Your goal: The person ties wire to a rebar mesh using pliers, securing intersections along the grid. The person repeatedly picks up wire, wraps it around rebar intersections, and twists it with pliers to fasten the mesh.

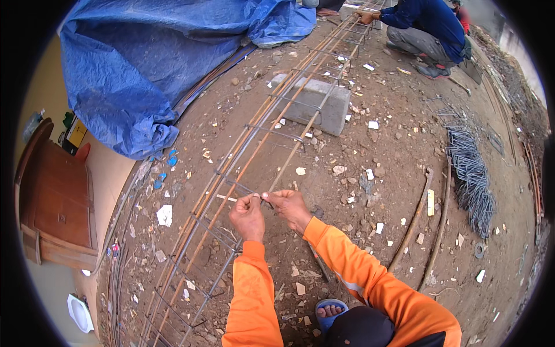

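A long rebar cage (pixel 243 152) with square stirrups runs from the lower left to the top, partly resting on a concrete block (pixel 321 102). Both of my hands meet at one of its stirrup corners on the right-hand bar. My left hand (pixel 249 217) pinches thumb to finger there, against the bar. Beside it, my right hand (pixel 288 208) has thumb and fingers pinched at the same joint. Whatever thin piece lies between the fingertips is too small to make out. Under my right forearm a dark rod-like tool (pixel 320 262) shows on the soil.
A blue tarpaulin (pixel 130 65) covers the upper left. A co-worker in a blue top (pixel 425 26) crouches at the cage's far end. Stacked steel stirrups (pixel 470 173), a rusty bar with a hooked end (pixel 409 234) and a curved pole (pixel 440 234) lie right. Tile shards litter the soil.
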Demonstrator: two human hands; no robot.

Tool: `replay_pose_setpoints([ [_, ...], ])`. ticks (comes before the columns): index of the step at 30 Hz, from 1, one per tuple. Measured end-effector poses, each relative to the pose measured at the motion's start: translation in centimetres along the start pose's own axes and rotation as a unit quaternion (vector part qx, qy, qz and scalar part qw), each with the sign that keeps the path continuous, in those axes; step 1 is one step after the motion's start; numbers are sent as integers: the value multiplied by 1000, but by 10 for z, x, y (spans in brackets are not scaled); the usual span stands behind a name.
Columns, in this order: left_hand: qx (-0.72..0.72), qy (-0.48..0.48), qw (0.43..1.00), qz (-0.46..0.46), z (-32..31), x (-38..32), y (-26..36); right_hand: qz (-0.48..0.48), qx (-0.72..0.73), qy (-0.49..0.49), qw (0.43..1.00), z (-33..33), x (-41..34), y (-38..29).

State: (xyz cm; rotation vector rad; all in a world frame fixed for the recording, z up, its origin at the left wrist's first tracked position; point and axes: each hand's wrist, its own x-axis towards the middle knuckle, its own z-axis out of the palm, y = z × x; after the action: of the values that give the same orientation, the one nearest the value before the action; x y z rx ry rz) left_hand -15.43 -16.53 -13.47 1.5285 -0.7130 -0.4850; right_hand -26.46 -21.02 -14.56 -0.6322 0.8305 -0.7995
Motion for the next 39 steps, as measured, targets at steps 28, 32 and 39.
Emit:
replay_pose_setpoints([
  [28,38,-127,984,122,-25,-15,20,-503,-770,-124,373,36,-33,-70],
  [32,98,-182,976,68,-32,-17,18,-327,-831,-143,427,47,-24,-74],
  [39,215,-47,941,255,-7,-29,-1,16,-530,-20,848,28,10,-87],
])
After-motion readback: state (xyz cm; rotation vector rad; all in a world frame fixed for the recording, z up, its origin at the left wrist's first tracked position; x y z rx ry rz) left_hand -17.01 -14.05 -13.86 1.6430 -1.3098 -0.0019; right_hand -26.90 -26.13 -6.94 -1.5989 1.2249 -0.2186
